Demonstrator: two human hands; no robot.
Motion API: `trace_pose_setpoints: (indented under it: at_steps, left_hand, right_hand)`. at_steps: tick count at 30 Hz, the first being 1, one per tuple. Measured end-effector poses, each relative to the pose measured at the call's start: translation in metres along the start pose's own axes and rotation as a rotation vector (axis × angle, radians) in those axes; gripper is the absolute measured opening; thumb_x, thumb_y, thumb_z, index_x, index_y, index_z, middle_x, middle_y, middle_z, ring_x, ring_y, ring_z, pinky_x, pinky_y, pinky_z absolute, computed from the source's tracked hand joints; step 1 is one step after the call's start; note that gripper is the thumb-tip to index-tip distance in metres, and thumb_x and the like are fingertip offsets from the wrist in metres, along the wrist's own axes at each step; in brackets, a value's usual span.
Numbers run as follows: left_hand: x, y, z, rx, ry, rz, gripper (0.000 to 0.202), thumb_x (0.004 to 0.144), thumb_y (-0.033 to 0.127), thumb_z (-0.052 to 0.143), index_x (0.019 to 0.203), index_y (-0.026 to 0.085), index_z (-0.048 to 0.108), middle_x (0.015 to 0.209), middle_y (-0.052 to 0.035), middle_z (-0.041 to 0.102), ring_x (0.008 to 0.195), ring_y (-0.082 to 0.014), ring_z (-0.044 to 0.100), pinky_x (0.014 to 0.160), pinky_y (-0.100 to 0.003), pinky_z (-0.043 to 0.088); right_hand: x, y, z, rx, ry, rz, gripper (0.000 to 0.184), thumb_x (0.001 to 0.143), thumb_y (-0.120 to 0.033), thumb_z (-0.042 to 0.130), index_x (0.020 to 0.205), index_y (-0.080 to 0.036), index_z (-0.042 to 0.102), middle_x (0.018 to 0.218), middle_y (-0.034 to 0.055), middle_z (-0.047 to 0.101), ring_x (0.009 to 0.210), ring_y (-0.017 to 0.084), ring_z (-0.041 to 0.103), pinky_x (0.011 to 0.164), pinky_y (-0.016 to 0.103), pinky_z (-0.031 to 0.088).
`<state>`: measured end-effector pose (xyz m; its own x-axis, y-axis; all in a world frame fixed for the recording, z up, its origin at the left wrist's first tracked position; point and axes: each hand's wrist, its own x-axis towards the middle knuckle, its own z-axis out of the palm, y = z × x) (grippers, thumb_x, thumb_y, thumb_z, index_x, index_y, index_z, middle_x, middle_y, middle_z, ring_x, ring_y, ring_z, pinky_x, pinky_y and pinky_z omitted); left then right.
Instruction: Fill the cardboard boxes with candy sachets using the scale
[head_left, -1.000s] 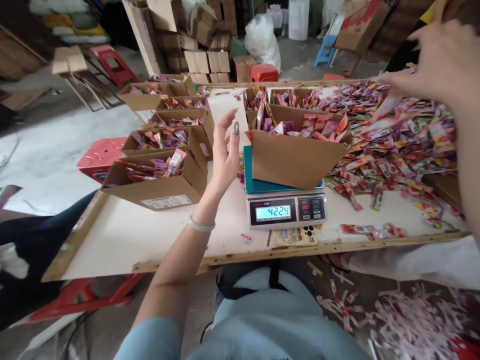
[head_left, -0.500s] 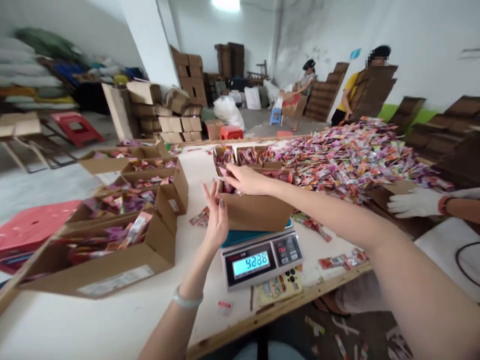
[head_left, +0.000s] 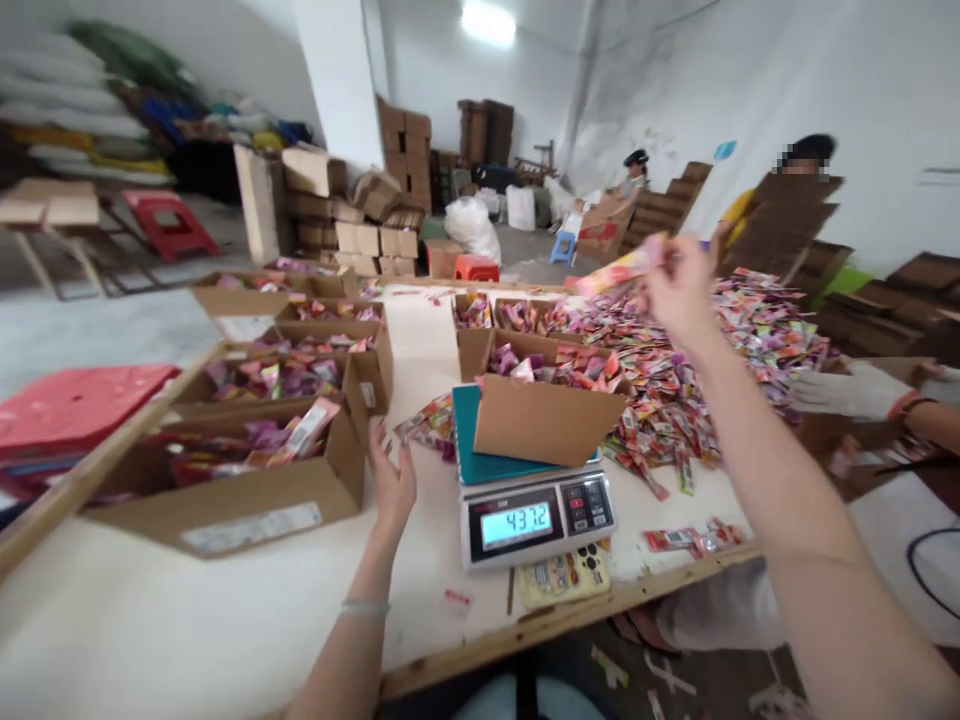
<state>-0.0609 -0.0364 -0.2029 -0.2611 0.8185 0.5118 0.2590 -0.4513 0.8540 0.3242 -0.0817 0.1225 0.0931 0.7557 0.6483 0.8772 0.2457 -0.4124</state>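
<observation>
A cardboard box [head_left: 541, 418] full of coloured sachets stands on a digital scale [head_left: 536, 518] whose display reads 4372. My right hand [head_left: 679, 290] is raised above the big sachet pile [head_left: 697, 350], pinched on a pink and yellow sachet [head_left: 619, 269]. My left hand [head_left: 391, 478] hovers open, fingers up, between the scale and the nearest filled box [head_left: 247, 480], holding nothing.
Several filled boxes [head_left: 322, 350] line the left of the white table [head_left: 225, 610]. A phone [head_left: 562, 576] lies under the scale's front. A gloved hand of another person [head_left: 851, 390] rests at the right. Two more people stand at the back. Red stools sit left.
My right hand left the box on the scale and rose to the right with a sachet in it. My left hand sank lower. The scale reading went from 4288 to 4372.
</observation>
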Motion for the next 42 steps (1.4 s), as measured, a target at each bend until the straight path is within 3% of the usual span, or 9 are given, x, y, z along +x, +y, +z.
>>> trace_pose_setpoints:
  at_steps: [3, 6, 12, 17, 24, 28, 30, 33, 42]
  left_hand:
    - [-0.005, -0.008, 0.002, 0.028, -0.021, -0.041, 0.069, 0.101, 0.055, 0.048, 0.161, 0.026, 0.032, 0.163, -0.0221, 0.042, 0.154, -0.0331, 0.042, 0.125, -0.056, 0.038]
    - [-0.011, -0.008, 0.01, 0.061, -0.047, -0.033, 0.066, 0.103, 0.051, 0.047, 0.16, 0.023, 0.033, 0.164, -0.0214, 0.04, 0.155, -0.0314, 0.039, 0.128, -0.055, 0.033]
    - [-0.021, -0.009, 0.012, 0.119, -0.067, 0.019, 0.066, 0.103, 0.052, 0.045, 0.159, 0.018, 0.034, 0.161, -0.0235, 0.043, 0.153, -0.0318, 0.039, 0.129, -0.053, 0.03]
    - [-0.018, -0.023, 0.006, 0.135, -0.019, -0.011, 0.069, 0.103, 0.054, 0.047, 0.158, 0.017, 0.034, 0.158, -0.0261, 0.043, 0.152, -0.0333, 0.04, 0.126, -0.056, 0.033]
    - [-0.016, -0.027, 0.01, 0.137, -0.042, 0.016, 0.069, 0.103, 0.056, 0.045, 0.159, 0.018, 0.032, 0.16, -0.0252, 0.041, 0.154, -0.0328, 0.038, 0.126, -0.056, 0.034]
    - [-0.018, -0.028, 0.016, 0.139, -0.04, 0.033, 0.07, 0.103, 0.059, 0.044, 0.158, 0.018, 0.034, 0.158, -0.0252, 0.043, 0.153, -0.0333, 0.04, 0.126, -0.056, 0.034]
    - [-0.018, -0.029, 0.015, 0.145, -0.038, 0.036, 0.071, 0.103, 0.06, 0.044, 0.158, 0.017, 0.035, 0.157, -0.0256, 0.045, 0.152, -0.0336, 0.041, 0.125, -0.056, 0.035]
    - [-0.017, -0.029, 0.012, 0.148, -0.023, 0.027, 0.07, 0.103, 0.059, 0.045, 0.158, 0.018, 0.035, 0.156, -0.0256, 0.045, 0.151, -0.0331, 0.042, 0.124, -0.056, 0.037]
    - [-0.015, -0.026, 0.011, 0.136, -0.039, 0.043, 0.066, 0.104, 0.057, 0.045, 0.159, 0.022, 0.035, 0.158, -0.0229, 0.043, 0.153, -0.0308, 0.04, 0.126, -0.054, 0.036]
  right_hand:
    - [-0.021, 0.048, -0.033, -0.192, 0.239, 0.247, 0.047, 0.097, -0.068, 0.04, 0.119, -0.028, 0.048, 0.103, 0.0168, 0.065, 0.083, 0.031, 0.069, 0.068, 0.048, 0.052]
    - [-0.039, 0.069, -0.044, -0.506, 0.127, 0.287, 0.059, 0.082, -0.076, 0.064, 0.115, -0.03, 0.051, 0.113, 0.0231, 0.066, 0.109, 0.041, 0.067, 0.082, 0.058, 0.049]
    - [-0.039, 0.01, -0.006, 0.033, -0.09, 0.022, 0.058, 0.076, -0.072, 0.074, 0.11, -0.027, 0.06, 0.1, 0.0139, 0.073, 0.082, 0.025, 0.067, 0.076, 0.045, 0.053]
    - [-0.028, -0.039, 0.018, 0.07, -0.416, -0.097, 0.039, 0.084, -0.062, 0.073, 0.106, -0.03, 0.067, 0.105, 0.0102, 0.074, 0.088, 0.027, 0.067, 0.083, 0.048, 0.056]
    - [-0.028, -0.031, 0.017, 0.026, -0.42, -0.089, 0.034, 0.088, -0.055, 0.071, 0.11, -0.03, 0.07, 0.108, 0.0097, 0.074, 0.091, 0.027, 0.067, 0.084, 0.048, 0.056]
    - [-0.021, -0.018, 0.05, 0.066, -0.887, -0.104, 0.055, 0.077, -0.044, 0.078, 0.128, -0.027, 0.068, 0.125, 0.0094, 0.072, 0.098, 0.025, 0.069, 0.086, 0.042, 0.059]
    - [-0.019, -0.016, 0.07, 0.017, -1.004, -0.2, 0.046, 0.077, -0.04, 0.073, 0.121, -0.025, 0.072, 0.126, 0.0087, 0.072, 0.105, 0.026, 0.068, 0.093, 0.041, 0.056]
    - [-0.019, -0.015, 0.082, -0.009, -0.957, -0.307, 0.025, 0.083, -0.042, 0.066, 0.094, -0.022, 0.075, 0.11, 0.0079, 0.075, 0.103, 0.026, 0.068, 0.096, 0.04, 0.053]
    - [-0.028, -0.013, 0.045, 0.059, -0.723, 0.008, 0.052, 0.084, -0.072, 0.067, 0.074, -0.021, 0.063, 0.062, 0.0015, 0.056, 0.059, 0.015, 0.053, 0.059, 0.03, 0.045]
